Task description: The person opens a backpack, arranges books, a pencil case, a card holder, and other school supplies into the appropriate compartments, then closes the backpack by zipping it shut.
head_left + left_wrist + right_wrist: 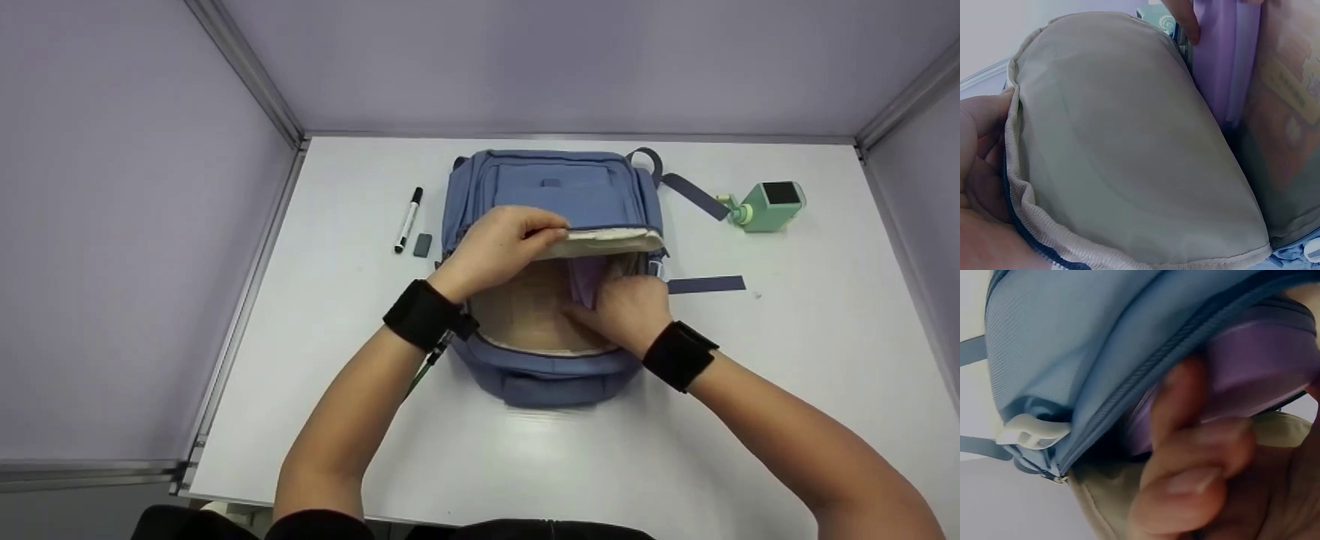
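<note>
A blue backpack (555, 184) lies on the white table with its main compartment unzipped. My left hand (504, 244) pinches the edge of the raised flap (611, 241); its pale lining (1123, 135) fills much of the left wrist view. Inside the compartment, my right hand (634, 309) grips a purple case (1219, 62) near the right side of the opening. Curled fingers (1190, 439) and part of the case's smooth side show in the right wrist view. Beside the case is a flat item with a printed picture (1292, 84), partly cut off. The case's lower end is hidden.
Left of the backpack lie a black-and-white marker (409, 220) and a small dark eraser-like block (422, 245). To the right, a green bottle-shaped object (776, 206) with a black panel stands near a loose strap (696, 196). Another strap (706, 285) extends right.
</note>
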Demonstrator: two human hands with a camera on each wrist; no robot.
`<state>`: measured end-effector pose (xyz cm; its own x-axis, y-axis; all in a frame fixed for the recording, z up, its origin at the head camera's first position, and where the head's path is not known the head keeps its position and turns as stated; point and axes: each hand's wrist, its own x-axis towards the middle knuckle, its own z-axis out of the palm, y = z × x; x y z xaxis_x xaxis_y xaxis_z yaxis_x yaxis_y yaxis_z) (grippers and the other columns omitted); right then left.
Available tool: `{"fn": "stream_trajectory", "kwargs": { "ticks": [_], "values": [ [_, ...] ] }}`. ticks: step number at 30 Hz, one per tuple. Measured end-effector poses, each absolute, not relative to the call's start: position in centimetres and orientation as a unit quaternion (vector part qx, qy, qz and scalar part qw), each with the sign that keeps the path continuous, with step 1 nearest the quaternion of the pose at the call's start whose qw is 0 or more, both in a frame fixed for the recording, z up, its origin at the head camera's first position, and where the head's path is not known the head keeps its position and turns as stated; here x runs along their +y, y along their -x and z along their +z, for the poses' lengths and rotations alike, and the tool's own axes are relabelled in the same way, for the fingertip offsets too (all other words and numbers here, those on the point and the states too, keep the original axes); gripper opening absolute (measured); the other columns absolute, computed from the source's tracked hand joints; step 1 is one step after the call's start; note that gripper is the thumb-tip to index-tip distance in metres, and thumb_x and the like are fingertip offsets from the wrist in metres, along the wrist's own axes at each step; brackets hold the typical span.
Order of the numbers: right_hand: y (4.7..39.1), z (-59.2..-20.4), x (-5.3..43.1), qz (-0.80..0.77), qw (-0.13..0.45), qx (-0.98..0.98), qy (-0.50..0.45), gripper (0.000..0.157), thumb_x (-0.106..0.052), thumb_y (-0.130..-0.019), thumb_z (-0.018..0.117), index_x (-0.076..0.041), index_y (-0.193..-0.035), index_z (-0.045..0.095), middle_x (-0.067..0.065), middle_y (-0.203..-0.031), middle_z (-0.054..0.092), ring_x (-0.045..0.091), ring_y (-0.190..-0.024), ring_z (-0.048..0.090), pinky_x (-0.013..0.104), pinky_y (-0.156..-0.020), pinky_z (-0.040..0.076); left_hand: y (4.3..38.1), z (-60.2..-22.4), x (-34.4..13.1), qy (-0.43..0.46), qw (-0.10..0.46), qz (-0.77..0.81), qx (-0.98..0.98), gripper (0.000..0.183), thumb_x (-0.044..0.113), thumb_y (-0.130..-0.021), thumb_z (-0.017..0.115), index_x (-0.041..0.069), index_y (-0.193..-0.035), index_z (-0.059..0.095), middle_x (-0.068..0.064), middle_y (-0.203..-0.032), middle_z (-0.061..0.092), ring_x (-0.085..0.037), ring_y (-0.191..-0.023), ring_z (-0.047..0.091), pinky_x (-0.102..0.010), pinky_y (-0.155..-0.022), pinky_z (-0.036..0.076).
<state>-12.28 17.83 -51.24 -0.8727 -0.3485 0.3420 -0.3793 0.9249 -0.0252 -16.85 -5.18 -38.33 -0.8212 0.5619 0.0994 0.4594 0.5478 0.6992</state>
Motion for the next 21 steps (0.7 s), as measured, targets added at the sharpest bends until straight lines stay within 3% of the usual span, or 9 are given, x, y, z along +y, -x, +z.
{"fn": "stream_trajectory", "kwargs": {
  "ticks": [10,14,17,21],
  "values": [
    [12.6,-51.6,18.7,0.06,0.117,-0.977,-0.168,0.091,-0.075,-0.081,0.068,0.014,-0.1,0.065,0.007,-0.047,0.046,0.033,-0.039,0.05,0.05,-0.035,0.04,17.0,-38.6,-5.2,-0.296,0.078,0.378,0.874,0.025,0.027,-0.104,0.062,0.015,-0.121,0.077,0.003,-0.116,0.074,-0.004,-0.102,0.065,-0.024,-0.09,0.049],
    [12.5,-51.1,19.2,0.106,0.059,-0.981,-0.152,0.088,-0.077,-0.085,0.06,0.008,-0.106,0.066,0.003,-0.049,0.045,0.034,-0.044,0.055,0.051,-0.037,0.042,17.0,-38.7,-5.3,-0.291,0.08,0.379,0.875,0.025,0.027,-0.105,0.061,0.016,-0.121,0.077,0.004,-0.116,0.074,-0.004,-0.099,0.064,-0.025,-0.088,0.048],
    [12.3,-50.2,20.1,0.131,0.027,-0.981,-0.142,0.07,-0.069,-0.088,0.062,0.0,-0.101,0.068,0.004,-0.053,0.05,0.035,-0.053,0.06,0.053,-0.041,0.045,17.0,-38.8,-5.3,-0.288,0.081,0.384,0.874,0.025,0.027,-0.105,0.061,0.015,-0.121,0.077,0.003,-0.116,0.073,-0.004,-0.097,0.063,-0.025,-0.087,0.048],
    [11.8,-48.7,21.9,0.142,0.041,-0.979,-0.143,0.036,-0.044,-0.09,0.066,-0.013,-0.073,0.061,0.004,-0.059,0.054,0.03,-0.054,0.058,0.051,-0.043,0.043,17.0,-38.9,-5.4,-0.283,0.082,0.392,0.871,0.025,0.026,-0.104,0.062,0.015,-0.121,0.077,0.004,-0.115,0.073,-0.004,-0.096,0.062,-0.025,-0.086,0.049]
  ]
}}
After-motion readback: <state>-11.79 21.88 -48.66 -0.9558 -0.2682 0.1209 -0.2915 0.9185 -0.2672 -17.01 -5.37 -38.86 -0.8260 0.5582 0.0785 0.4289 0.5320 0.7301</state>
